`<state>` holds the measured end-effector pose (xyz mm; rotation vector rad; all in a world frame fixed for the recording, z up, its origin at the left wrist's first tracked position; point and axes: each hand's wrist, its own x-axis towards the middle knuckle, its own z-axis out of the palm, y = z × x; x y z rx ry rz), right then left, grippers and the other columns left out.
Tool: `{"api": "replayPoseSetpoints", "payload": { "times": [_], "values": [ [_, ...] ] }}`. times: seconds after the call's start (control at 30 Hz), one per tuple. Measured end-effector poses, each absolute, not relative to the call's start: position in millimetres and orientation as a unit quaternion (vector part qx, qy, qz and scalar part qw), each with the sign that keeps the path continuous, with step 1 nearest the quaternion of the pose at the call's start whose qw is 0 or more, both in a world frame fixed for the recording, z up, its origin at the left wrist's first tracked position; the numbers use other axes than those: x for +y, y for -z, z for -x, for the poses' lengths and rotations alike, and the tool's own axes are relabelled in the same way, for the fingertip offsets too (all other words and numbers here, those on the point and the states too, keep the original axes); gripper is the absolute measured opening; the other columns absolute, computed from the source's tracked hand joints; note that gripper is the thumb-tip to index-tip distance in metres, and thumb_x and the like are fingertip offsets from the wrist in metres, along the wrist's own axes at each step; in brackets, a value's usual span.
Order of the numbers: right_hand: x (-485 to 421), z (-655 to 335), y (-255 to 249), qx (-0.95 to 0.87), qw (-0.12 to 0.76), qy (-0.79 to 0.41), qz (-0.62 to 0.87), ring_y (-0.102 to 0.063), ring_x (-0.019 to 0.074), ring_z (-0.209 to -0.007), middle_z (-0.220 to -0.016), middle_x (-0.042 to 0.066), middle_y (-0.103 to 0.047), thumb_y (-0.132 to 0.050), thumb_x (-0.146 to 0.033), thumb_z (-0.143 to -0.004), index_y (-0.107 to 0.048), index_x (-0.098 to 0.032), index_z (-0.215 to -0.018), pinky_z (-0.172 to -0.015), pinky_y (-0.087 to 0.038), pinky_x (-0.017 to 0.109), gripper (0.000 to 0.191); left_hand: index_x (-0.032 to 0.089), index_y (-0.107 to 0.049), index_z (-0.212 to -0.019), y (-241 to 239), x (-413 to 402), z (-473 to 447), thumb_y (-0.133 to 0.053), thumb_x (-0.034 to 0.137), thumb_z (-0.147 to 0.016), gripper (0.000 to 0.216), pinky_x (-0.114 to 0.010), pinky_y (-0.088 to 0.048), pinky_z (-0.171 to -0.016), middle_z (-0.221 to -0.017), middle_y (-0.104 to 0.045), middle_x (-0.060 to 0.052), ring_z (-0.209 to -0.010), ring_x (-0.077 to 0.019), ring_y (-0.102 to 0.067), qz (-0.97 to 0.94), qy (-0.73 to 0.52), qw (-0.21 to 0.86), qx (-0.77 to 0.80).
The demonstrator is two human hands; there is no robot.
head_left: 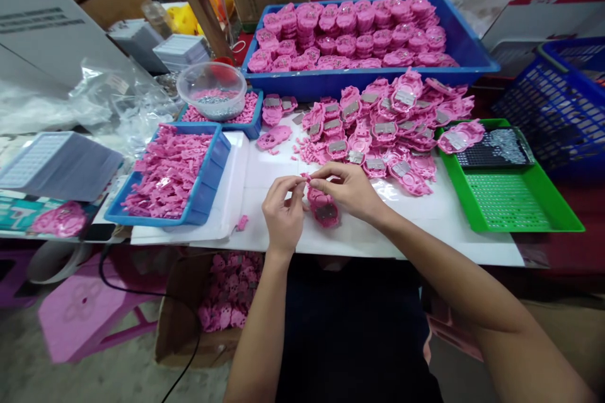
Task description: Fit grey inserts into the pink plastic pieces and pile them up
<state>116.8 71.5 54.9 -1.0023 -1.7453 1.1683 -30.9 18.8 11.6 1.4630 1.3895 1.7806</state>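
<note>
A pink plastic shell (pixel 325 212) with a dark grey patch lies tilted at the front of the white work surface, between my hands. My left hand (pixel 285 206) is closed, thumb and fingers pinched at the shell's far end, where a small bit of pink plastic (pixel 306 176) shows. From the right, my right hand (pixel 348 190) is closed at the same spot, its fingertips meeting the left ones. Exactly what each fingertip presses on is partly hidden. Just beyond the hands is a heap of similar pink shells (pixel 373 128) with grey metal plates.
On the left stand a blue bin of pink parts (pixel 215 166) and a clear bowl of small metal pieces (pixel 211 72). A large blue tray of stacked pink shells (pixel 293 84) spans the back. At right are a green tray (pixel 558 214) and a blue basket (pixel 529 91).
</note>
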Motion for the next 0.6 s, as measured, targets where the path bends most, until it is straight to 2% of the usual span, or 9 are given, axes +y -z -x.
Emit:
{"api": "replayPoseSetpoints", "payload": {
  "times": [0.23,0.43,0.6],
  "values": [
    [71.2,-116.4,-55.6,-0.693,0.389,-0.461,0.394,-0.067,0.0173,-0.08,-0.085,0.005,-0.075,-0.074,-0.028,-0.082,-0.078,-0.017,-0.086,-0.073,-0.051,0.029,0.013,0.018,-0.07,-0.094,-13.9,17.7,31.6,-0.062,0.034,-0.096,0.018,-0.015,-0.051,-0.045,-0.093,-0.062,-0.004,-0.069,-0.0092,-0.061,-0.516,-0.638,0.263,0.506],
    [73.5,-118.1,-57.2,-0.661,0.403,-0.495,0.394,-0.066,0.0169,-0.079,-0.084,0.004,-0.074,-0.077,-0.032,-0.081,-0.077,-0.017,-0.086,-0.075,-0.052,0.031,0.017,0.018,-0.068,-0.092,-17.3,13.9,30.3,-0.063,0.035,-0.095,0.018,-0.016,-0.052,-0.046,-0.089,-0.059,-0.002,-0.062,-0.0068,-0.057,-0.489,-0.646,0.307,0.498],
    [74.7,-120.3,-56.6,-0.636,0.414,-0.517,0.396,-0.064,0.0157,-0.075,-0.082,0.004,-0.072,-0.078,-0.037,-0.08,-0.076,-0.016,-0.086,-0.073,-0.052,0.032,0.022,0.018,-0.071,-0.093,-15.5,14.1,29.7,-0.066,0.034,-0.093,0.017,-0.017,-0.053,-0.045,-0.091,-0.061,-0.003,-0.063,-0.0075,-0.058,-0.486,-0.663,0.288,0.492]
  ]
}}
